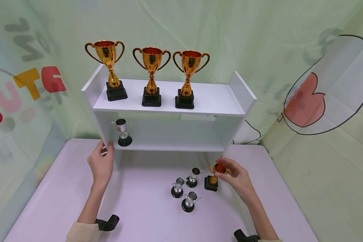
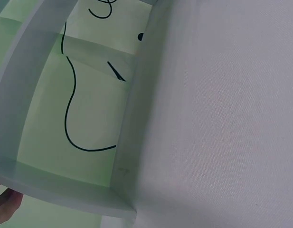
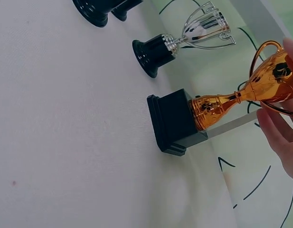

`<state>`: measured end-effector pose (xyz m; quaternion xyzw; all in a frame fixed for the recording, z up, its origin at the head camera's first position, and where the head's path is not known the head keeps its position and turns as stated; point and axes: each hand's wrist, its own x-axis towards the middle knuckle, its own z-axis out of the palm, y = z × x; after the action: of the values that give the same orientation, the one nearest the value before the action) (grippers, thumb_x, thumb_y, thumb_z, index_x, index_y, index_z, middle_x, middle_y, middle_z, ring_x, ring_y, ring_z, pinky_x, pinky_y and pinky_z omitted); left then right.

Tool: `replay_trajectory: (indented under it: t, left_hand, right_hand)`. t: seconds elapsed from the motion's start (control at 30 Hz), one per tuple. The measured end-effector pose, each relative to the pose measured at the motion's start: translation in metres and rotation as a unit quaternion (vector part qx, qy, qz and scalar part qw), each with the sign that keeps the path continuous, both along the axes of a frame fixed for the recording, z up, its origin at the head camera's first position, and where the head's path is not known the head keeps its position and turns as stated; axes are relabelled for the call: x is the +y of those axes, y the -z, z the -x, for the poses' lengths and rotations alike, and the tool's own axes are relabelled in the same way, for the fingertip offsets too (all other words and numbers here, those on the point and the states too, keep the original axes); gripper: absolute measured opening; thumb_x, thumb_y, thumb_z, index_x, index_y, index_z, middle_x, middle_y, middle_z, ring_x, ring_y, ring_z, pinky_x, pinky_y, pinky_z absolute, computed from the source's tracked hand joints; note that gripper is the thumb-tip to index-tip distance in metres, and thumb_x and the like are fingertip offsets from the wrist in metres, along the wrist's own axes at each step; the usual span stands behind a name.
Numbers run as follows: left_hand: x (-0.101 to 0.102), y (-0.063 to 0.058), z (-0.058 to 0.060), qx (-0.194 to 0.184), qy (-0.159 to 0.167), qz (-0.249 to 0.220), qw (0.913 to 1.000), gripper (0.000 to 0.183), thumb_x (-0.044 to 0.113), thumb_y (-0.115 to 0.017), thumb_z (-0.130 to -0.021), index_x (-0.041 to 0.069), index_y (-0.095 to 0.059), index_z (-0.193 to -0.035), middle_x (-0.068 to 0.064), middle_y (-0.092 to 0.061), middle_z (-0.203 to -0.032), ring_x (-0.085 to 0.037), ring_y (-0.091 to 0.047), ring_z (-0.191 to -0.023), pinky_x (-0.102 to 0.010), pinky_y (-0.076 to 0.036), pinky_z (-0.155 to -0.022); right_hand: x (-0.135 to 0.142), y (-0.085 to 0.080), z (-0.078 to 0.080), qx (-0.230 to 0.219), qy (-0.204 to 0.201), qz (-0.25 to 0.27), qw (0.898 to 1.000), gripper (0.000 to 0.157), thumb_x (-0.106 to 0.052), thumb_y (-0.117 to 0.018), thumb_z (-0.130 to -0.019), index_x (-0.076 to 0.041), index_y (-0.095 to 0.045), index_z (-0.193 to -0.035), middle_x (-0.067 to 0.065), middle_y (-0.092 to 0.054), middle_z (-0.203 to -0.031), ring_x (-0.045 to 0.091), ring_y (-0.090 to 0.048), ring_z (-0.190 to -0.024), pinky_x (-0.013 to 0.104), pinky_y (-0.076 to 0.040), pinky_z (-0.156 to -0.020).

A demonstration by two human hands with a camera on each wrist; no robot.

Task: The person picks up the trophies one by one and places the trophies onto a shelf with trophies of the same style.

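Note:
My right hand point(image 1: 236, 178) holds a small gold trophy cup point(image 1: 213, 178) by its bowl, thumb in front and fingers behind. In the right wrist view this gold trophy's square black base point(image 3: 174, 123) stands close by the table. With the left hand point(image 1: 101, 164) I grip the lower left side panel of a white shelf point(image 1: 169, 148); in the left wrist view only some fingers point(image 2: 8, 209) show at the panel's edge. Just left of the gold trophy, three small silver trophies point(image 1: 192, 178) with round black bases stand upright on the table.
Three large gold trophies point(image 1: 151, 67) stand in a row on the shelf's top board. A silver trophy point(image 1: 124, 132) occupies the left end of the middle board. The white table point(image 1: 145, 208) meets pale green curtains printed with drawings. A black cable point(image 1: 254, 129) hangs behind the shelf's right side.

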<state>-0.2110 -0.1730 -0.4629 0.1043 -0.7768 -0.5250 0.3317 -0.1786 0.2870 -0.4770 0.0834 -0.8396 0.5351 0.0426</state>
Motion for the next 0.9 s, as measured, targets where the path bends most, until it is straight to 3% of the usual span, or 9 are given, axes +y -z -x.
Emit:
replay_trajectory:
  t: [0.4,0.67,0.9]
  left_hand:
    - [-0.0001,0.0004,0.001,0.001,-0.003,0.003,1.0,0.027,0.019,-0.06,-0.102,0.005,-0.074,-0.121,-0.015,-0.077,-0.111,0.01,-0.059,-0.079,-0.002,-0.044,-0.068]
    - [0.0001,-0.0001,0.0013,0.0,-0.003,0.003,1.0,0.027,0.019,-0.06,-0.103,0.006,-0.074,-0.121,-0.015,-0.077,-0.112,0.013,-0.058,-0.079,-0.001,-0.044,-0.068]
    - [-0.0004,0.0006,0.0005,0.002,0.0,0.004,1.0,0.028,0.019,-0.06,-0.103,0.005,-0.074,-0.122,-0.016,-0.077,-0.113,0.013,-0.058,-0.079,-0.001,-0.044,-0.069]
  right_hand:
    - [-0.0022,0.0076,-0.001,-0.011,0.01,0.003,1.0,0.054,-0.019,-0.081,-0.09,-0.009,-0.06,-0.139,0.011,-0.063,-0.137,0.001,-0.06,-0.115,0.011,-0.045,-0.099]
    - [-0.0052,0.0084,-0.0046,-0.048,0.022,0.016,0.998,0.055,-0.017,-0.08,-0.091,-0.01,-0.059,-0.141,0.015,-0.061,-0.136,0.008,-0.065,-0.108,0.019,-0.056,-0.087]
    - [-0.0069,0.0084,-0.0066,-0.062,0.033,0.026,0.997,0.056,-0.017,-0.081,-0.09,-0.009,-0.059,-0.141,0.018,-0.061,-0.135,0.004,-0.065,-0.106,0.018,-0.055,-0.087]
